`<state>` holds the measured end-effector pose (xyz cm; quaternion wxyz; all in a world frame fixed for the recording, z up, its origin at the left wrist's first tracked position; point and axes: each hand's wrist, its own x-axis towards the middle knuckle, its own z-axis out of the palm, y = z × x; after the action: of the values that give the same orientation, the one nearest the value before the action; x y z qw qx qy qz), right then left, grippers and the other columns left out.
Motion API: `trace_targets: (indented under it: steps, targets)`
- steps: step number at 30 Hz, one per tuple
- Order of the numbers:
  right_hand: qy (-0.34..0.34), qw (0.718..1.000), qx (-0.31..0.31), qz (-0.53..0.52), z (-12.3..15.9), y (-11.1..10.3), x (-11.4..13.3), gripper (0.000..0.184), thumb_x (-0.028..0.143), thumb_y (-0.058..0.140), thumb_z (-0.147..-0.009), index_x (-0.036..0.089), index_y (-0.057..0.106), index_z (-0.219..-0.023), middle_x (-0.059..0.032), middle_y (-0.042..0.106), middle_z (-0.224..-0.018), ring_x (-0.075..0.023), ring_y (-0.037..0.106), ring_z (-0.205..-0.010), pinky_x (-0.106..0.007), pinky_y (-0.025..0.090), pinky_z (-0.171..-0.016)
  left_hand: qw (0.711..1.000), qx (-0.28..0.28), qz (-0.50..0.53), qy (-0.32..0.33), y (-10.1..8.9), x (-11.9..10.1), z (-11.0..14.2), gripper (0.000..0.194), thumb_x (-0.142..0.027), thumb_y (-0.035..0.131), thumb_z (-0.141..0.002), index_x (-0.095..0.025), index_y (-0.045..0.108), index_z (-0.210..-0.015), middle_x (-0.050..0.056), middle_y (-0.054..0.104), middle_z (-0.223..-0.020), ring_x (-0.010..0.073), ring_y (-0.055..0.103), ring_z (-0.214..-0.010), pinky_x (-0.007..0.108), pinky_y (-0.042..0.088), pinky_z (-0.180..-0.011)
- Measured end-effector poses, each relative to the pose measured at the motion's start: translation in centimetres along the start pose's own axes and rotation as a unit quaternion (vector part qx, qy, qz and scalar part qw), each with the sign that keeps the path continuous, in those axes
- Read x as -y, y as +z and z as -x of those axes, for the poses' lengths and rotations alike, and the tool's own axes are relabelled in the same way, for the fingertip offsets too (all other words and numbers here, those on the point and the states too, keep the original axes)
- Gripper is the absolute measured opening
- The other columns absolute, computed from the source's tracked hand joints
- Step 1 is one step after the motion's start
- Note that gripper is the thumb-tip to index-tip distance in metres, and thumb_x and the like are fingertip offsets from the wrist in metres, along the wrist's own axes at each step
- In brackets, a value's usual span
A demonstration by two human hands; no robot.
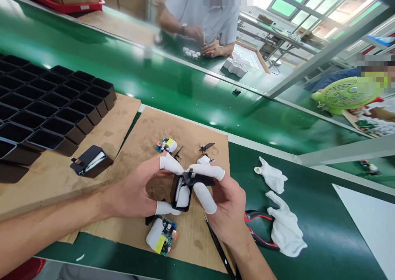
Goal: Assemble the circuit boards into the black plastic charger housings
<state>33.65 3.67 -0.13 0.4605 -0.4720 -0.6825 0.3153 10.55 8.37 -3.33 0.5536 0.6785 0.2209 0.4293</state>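
My left hand [145,181], with white finger cots on its thumb and fingertip, grips a small black plastic case [181,193] from the left. Inside the case sits a white-wrapped circuit board. Between the thumb and fingers of my right hand [220,193], also in finger cots, is the case's black lid [202,179], tilted at the open top. One circuit board [163,234] with a white pad and yellow tape lies just below my hands. Another similar board [166,144] rests above them. Black tweezers [219,247] lie beside my right wrist.
Rows of open black cases [46,107] stand at the left, near a case with its lid askew [91,161]. Red-handled pliers [262,230] and crumpled white cloths [286,226] lie at right. Across the green conveyor [191,94], a co-worker [203,24] handles small white parts.
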Motion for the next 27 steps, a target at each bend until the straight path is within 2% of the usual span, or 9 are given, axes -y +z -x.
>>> trace_targets:
  steps: [8, 14, 20, 22, 24, 25, 27]
  targets:
    - [0.003, 1.0, 0.015, 0.015, -0.1, -0.1, 0.2, 0.023, 0.036, 0.08, -0.107, 0.03, 0.081, -0.129, -0.0079, 0.082, -0.115, -0.0257, 0.076, -0.102, -0.041, 0.065, -0.092, 0.998, -0.005, -0.054, 0.018, -0.3, 0.4, 0.2, 0.051, -0.025, 0.098, -0.085, -0.028, 0.072, -0.129, 0.007, 0.077, -0.12, 0.0298, 0.077, -0.113, 0.046, 0.068, -0.102]
    - [-0.025, 0.998, 0.053, 0.019, -0.7, -0.1, 1.2, 0.051, 0.033, 0.097, -0.091, 0.031, 0.076, -0.138, -0.0079, 0.079, -0.12, -0.0268, 0.076, -0.105, -0.041, 0.067, -0.094, 0.996, -0.001, -0.083, 0.039, -0.7, 0.4, 0.2, 0.054, -0.024, 0.096, -0.085, -0.03, 0.07, -0.132, 0.008, 0.079, -0.124, 0.0324, 0.075, -0.115, 0.052, 0.066, -0.106]
    - [-0.019, 0.998, 0.051, 0.037, -0.5, 0.3, 0.8, 0.054, 0.032, 0.098, -0.092, 0.033, 0.075, -0.141, -0.006, 0.077, -0.121, -0.0249, 0.075, -0.107, -0.038, 0.065, -0.096, 0.995, -0.005, -0.078, 0.059, -0.6, 0.5, 0.2, 0.048, -0.022, 0.094, -0.091, -0.026, 0.069, -0.132, 0.009, 0.077, -0.124, 0.0295, 0.076, -0.117, 0.047, 0.066, -0.104]
    - [-0.025, 0.999, 0.036, 0.022, -0.3, 0.1, 0.4, 0.054, 0.038, 0.094, -0.095, 0.031, 0.073, -0.144, -0.008, 0.077, -0.124, -0.0262, 0.076, -0.109, -0.042, 0.065, -0.099, 0.997, -0.01, -0.046, 0.06, -0.3, 0.6, 0.3, 0.052, -0.024, 0.096, -0.089, -0.028, 0.069, -0.134, 0.008, 0.076, -0.124, 0.0287, 0.076, -0.118, 0.045, 0.067, -0.104]
    - [-0.044, 0.999, -0.012, -0.008, -0.3, -0.3, 0.2, 0.049, 0.045, 0.085, -0.101, 0.028, 0.072, -0.145, -0.0104, 0.078, -0.123, -0.028, 0.076, -0.108, -0.046, 0.066, -0.1, 0.998, -0.027, -0.009, 0.047, 0.1, 0.2, 0.3, 0.057, -0.029, 0.099, -0.085, -0.029, 0.069, -0.134, 0.007, 0.075, -0.125, 0.029, 0.077, -0.118, 0.047, 0.068, -0.108]
    - [-0.062, 0.997, -0.048, -0.016, -0.2, -0.6, 0.3, 0.044, 0.045, 0.081, -0.104, 0.028, 0.073, -0.143, -0.0109, 0.077, -0.122, -0.0283, 0.077, -0.106, -0.048, 0.067, -0.098, 0.999, -0.04, 0.004, 0.036, 0.2, -0.1, 0.3, 0.058, -0.03, 0.099, -0.084, -0.029, 0.068, -0.133, 0.007, 0.075, -0.126, 0.029, 0.077, -0.119, 0.048, 0.067, -0.11]
    - [-0.121, 0.986, -0.118, 0.008, 0.1, -1.2, 1.2, 0.033, 0.034, 0.078, -0.105, 0.028, 0.077, -0.137, -0.0099, 0.077, -0.117, -0.0273, 0.076, -0.101, -0.047, 0.067, -0.092, 0.997, -0.072, 0.009, 0.015, 0.5, -1.3, 0.4, 0.059, -0.03, 0.1, -0.083, -0.028, 0.068, -0.132, 0.008, 0.073, -0.128, 0.0281, 0.076, -0.122, 0.049, 0.066, -0.114]
